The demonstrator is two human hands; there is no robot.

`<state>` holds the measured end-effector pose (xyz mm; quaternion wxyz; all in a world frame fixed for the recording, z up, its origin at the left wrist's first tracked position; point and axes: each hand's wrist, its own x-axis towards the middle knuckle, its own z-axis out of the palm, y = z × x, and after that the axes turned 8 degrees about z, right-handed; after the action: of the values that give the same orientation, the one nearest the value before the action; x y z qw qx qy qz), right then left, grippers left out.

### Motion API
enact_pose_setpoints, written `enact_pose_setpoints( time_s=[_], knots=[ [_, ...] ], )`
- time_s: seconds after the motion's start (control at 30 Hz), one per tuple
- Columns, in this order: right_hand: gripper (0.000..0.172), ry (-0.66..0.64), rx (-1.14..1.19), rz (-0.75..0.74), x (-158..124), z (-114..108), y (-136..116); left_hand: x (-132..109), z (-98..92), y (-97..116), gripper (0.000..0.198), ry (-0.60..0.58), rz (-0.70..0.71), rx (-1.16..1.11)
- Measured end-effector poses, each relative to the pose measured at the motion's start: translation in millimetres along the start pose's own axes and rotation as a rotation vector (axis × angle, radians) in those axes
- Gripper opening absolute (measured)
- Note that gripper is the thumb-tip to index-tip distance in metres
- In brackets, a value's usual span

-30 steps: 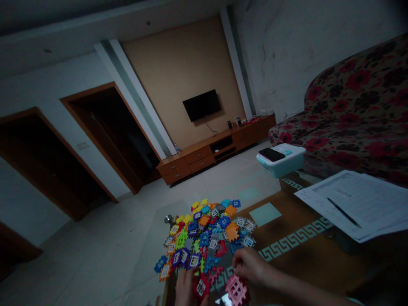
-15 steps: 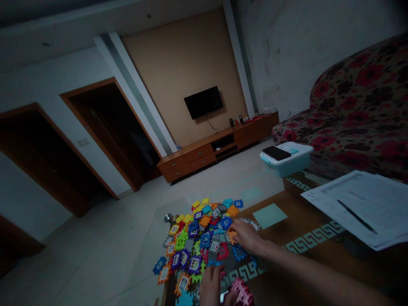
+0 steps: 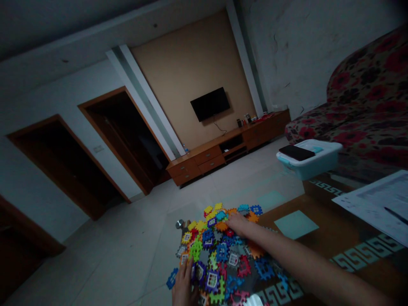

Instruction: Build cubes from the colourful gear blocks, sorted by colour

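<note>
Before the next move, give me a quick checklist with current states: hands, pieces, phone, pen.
1. Left hand and right hand both in view: ok, the left at the near left of the notched pieces, the right over their far side.
2. Right hand holding a piece: cannot tell, too dim.
3. Left hand holding a piece: cannot tell, partly hidden.
4. Pieces in a single layer: not ok, many overlap.
5. Phone resting on the lidded box: ok.
6. Pen on the papers, away from the pieces: ok.
</note>
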<state>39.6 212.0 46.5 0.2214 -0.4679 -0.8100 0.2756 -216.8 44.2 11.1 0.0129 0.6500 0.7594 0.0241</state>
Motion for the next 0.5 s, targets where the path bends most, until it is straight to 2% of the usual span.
enact_pose_setpoints(
  time_s=[0.1,0.2,0.33,0.4,0.5],
  knots=[
    [0.036,-0.04,-0.048,0.03,0,-3,6,4,0.5,-2,0.072,-0.033,0.028,-0.074],
    [0.043,-0.077,-0.086,0.061,-3,-5,8,-2,7.8,-11,0.062,-0.024,0.135,-0.129],
    [0.041,-0.097,-0.103,0.045,-10,-5,6,-25,19.2,-24,0.044,0.102,0.238,-0.157],
    [0.037,-0.1,-0.118,0.011,-14,-3,7,-34,17.3,-28,0.032,0.165,0.23,-0.157],
    [0.041,-0.096,-0.119,-0.022,-19,4,8,-37,2.7,-27,0.031,0.12,0.121,-0.116]
  ],
)
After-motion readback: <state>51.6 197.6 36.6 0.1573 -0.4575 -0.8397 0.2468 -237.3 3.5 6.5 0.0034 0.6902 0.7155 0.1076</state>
